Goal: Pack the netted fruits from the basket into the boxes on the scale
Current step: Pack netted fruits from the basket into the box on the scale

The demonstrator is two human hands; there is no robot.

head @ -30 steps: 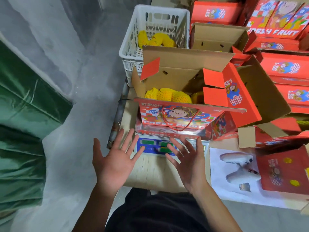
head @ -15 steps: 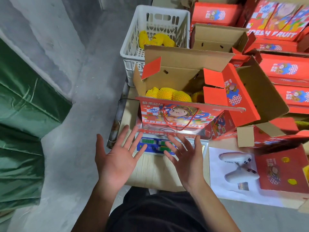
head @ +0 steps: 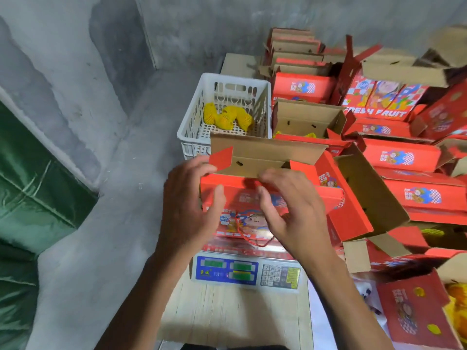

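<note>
We saw the red box (head: 252, 198) standing on the scale (head: 246, 271), its front flap folded over the top. The left hand (head: 188, 205) gripped the box's left end, thumb on the front face; the right hand (head: 294, 210) pinched the flap's edge near the middle. Behind the box, a few yellow netted fruits (head: 227, 118) lay in the white basket (head: 199, 130).

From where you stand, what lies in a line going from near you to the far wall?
Wooden tabletop → scale → red fruit box held by both hands → white basket with netted fruits → grey wall.
</note>
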